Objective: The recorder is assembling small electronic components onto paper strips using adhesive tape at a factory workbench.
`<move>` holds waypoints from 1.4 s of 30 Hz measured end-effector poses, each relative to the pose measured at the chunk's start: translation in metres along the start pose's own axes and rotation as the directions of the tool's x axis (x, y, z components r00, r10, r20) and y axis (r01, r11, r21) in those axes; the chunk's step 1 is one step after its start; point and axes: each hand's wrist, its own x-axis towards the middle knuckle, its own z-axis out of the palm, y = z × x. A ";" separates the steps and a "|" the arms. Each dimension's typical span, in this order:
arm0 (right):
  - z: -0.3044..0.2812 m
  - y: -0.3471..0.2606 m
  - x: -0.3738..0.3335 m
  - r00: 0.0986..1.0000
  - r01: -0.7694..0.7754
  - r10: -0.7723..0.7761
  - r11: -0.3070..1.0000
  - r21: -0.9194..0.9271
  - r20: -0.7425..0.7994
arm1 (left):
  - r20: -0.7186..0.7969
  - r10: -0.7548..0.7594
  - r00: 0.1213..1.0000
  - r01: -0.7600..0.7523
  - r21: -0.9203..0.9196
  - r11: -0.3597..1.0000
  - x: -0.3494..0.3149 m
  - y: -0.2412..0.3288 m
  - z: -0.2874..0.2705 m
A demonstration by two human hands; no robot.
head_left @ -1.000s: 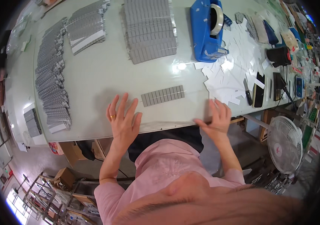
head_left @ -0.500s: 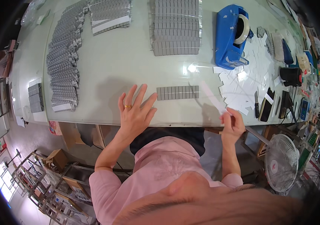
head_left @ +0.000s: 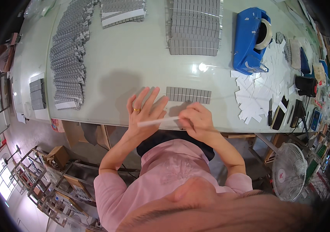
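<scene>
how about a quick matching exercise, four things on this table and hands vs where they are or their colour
Things:
1. white strip
2. ring
3. tape dispenser
4. lone gray segmented strip

Places or colours:
A. blue
B. on the table, just beyond the hands
C. held in the right hand
D. on a finger of the left hand

Pairs: 1-C, 2-D, 3-A, 4-B

Your right hand has moved from four o'clock to six o'clock of the grey strip. The white strip which it holds has turned from eleven o'clock to nine, now overlapping your left hand.
</scene>
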 end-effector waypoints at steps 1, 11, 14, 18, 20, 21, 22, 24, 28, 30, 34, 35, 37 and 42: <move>0.000 -0.001 0.002 0.998 -0.057 0.057 0.998 0.011 -0.014 | 0.008 -0.039 0.999 0.039 -0.004 0.999 0.000 0.000 0.000; 0.004 0.009 0.003 1.000 0.014 -0.016 0.998 -0.059 -0.020 | -0.001 0.012 1.000 -0.012 -0.024 1.000 0.001 -0.002 0.003; 0.003 0.010 0.002 0.999 0.036 -0.038 0.998 -0.055 -0.032 | 0.010 0.029 1.000 -0.028 -0.027 0.999 0.001 -0.003 0.003; -0.002 0.007 0.000 0.999 0.023 -0.026 0.997 -0.080 -0.035 | -0.001 0.032 0.999 -0.032 -0.025 0.999 0.000 -0.003 0.004; -0.004 0.005 -0.002 0.999 0.030 -0.034 0.996 -0.087 -0.041 | 0.030 0.006 1.000 -0.004 -0.041 0.999 0.000 -0.003 0.003; -0.006 0.004 -0.003 0.999 0.027 -0.031 0.996 -0.087 -0.042 | 0.032 0.007 0.999 -0.005 -0.043 0.999 0.001 -0.002 0.003; -0.008 0.002 -0.004 0.999 -0.029 0.025 0.995 -0.100 -0.045 | 0.039 -0.043 0.998 0.045 -0.040 0.998 0.002 -0.001 0.002; -0.015 0.000 -0.004 0.995 -0.086 0.081 0.990 -0.113 -0.049 | 0.045 -0.093 0.995 0.095 -0.038 0.995 0.004 0.001 0.001; -0.026 -0.002 0.000 0.946 -0.314 0.297 0.941 -0.129 -0.132 | 0.062 -0.107 0.992 0.109 -0.030 0.994 0.004 0.001 -0.001; -0.030 0.006 -0.004 0.899 -0.418 0.372 0.888 -0.194 -0.232 | 0.066 -0.097 0.993 0.100 -0.037 0.994 0.004 0.000 0.000; -0.032 0.016 -0.002 0.879 -0.439 0.370 0.874 -0.209 -0.300 | 0.075 -0.103 0.992 0.105 -0.017 0.994 0.006 0.001 0.000; -0.032 0.016 -0.002 0.879 -0.439 0.370 0.874 -0.208 -0.300 | 0.068 -0.100 0.993 0.102 -0.021 0.995 0.006 0.001 0.000; -0.032 0.018 -0.001 0.875 -0.451 0.383 0.868 -0.210 -0.294 | 0.076 -0.106 0.991 0.108 -0.027 0.994 0.006 0.001 -0.001; -0.032 0.021 -0.004 0.876 -0.447 0.383 0.873 -0.195 -0.292 | 0.103 -0.119 0.988 0.125 -0.054 0.991 0.008 0.000 -0.003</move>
